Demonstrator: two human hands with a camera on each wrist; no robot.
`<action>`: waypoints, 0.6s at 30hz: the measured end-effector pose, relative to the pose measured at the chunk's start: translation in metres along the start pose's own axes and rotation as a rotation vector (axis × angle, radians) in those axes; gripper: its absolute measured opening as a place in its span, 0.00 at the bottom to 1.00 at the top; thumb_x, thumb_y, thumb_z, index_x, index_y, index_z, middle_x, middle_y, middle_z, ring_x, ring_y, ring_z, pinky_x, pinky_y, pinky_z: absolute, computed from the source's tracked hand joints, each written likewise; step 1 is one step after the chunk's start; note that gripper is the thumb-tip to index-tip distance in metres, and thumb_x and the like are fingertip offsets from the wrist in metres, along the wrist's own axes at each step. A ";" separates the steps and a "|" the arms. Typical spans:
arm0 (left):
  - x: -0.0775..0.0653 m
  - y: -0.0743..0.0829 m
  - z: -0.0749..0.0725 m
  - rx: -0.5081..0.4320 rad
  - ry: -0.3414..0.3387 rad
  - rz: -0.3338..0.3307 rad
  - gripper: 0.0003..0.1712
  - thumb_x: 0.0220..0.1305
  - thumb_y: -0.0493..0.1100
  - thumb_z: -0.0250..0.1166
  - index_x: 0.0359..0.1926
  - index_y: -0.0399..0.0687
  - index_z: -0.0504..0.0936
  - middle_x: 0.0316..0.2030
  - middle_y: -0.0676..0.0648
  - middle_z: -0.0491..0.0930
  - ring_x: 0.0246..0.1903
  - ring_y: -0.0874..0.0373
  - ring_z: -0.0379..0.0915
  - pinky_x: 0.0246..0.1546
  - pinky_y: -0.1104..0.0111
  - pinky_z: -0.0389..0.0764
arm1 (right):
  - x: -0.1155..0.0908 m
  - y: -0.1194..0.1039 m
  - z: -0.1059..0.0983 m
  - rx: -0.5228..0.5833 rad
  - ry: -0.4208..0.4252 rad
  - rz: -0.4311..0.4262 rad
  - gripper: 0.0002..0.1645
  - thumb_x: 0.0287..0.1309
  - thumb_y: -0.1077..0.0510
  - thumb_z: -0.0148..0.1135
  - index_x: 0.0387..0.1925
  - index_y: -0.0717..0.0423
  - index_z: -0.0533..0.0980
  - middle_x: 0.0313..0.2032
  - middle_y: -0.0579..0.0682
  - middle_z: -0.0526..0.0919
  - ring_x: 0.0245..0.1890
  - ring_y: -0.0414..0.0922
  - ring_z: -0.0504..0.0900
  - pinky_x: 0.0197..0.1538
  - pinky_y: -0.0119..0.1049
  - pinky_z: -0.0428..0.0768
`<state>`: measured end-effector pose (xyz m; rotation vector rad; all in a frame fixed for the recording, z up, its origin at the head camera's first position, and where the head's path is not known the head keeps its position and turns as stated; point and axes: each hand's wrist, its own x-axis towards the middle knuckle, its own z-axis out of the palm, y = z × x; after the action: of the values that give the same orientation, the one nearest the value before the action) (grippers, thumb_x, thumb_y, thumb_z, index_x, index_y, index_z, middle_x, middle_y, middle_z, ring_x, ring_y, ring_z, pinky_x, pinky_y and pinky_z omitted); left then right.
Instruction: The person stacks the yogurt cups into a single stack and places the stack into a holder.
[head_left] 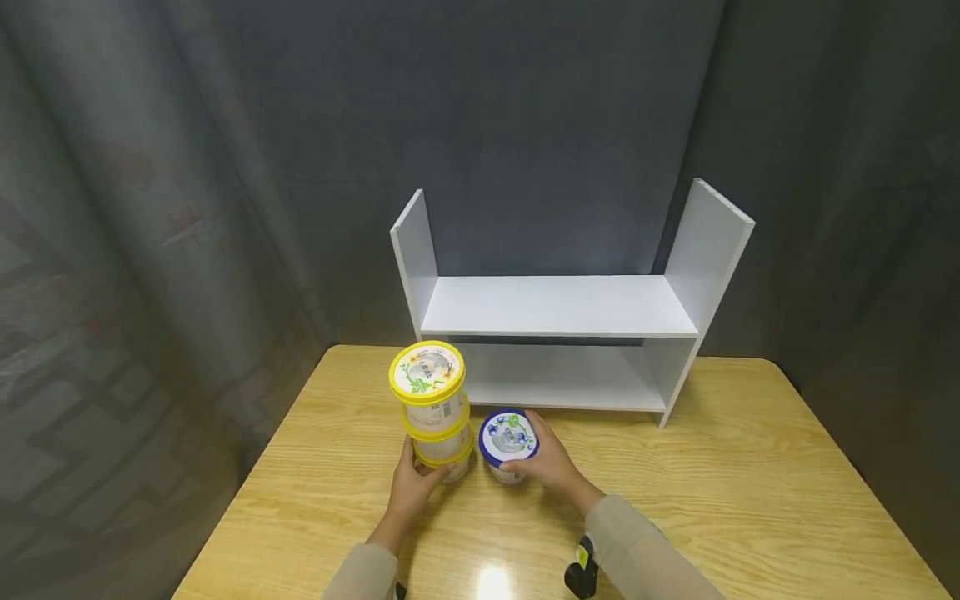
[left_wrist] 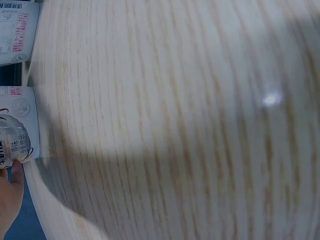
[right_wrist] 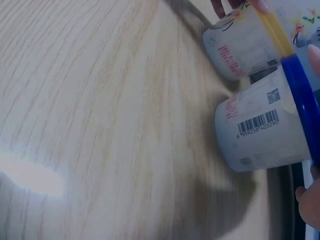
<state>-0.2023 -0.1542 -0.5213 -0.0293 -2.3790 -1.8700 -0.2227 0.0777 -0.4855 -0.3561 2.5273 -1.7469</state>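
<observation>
Three tubs with yellow lids stand stacked left of centre: a top tub (head_left: 427, 372), a middle tub (head_left: 441, 423) and a bottom tub (head_left: 459, 468). My left hand (head_left: 414, 487) grips the bottom one, thumb on its near side. Just right of the stack is a white tub with a blue lid (head_left: 510, 437). My right hand (head_left: 553, 462) holds it by the lid, thumb in front and fingers behind. In the right wrist view, a barcode shows on the blue-lidded tub (right_wrist: 262, 122). Whether its base touches the table, I cannot tell.
Behind the tubs stands a white two-level shelf (head_left: 562, 304) with tall side panels. It rests on a light wooden table (head_left: 750, 483). A dark grey curtain (head_left: 555, 133) hangs around the back and sides. A black device (head_left: 581, 575) sits by the right sleeve.
</observation>
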 end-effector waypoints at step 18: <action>0.001 0.002 0.000 -0.018 -0.010 -0.017 0.51 0.44 0.41 0.68 0.65 0.54 0.46 0.58 0.41 0.58 0.54 0.43 0.58 0.51 0.59 0.69 | 0.002 0.016 0.001 0.012 0.045 0.012 0.59 0.24 0.57 0.75 0.61 0.64 0.53 0.57 0.64 0.60 0.55 0.60 0.60 0.58 0.56 0.56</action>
<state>-0.2032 -0.1534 -0.5195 -0.0211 -2.3765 -1.9032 -0.2267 0.0812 -0.5003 -0.3044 2.5430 -1.7848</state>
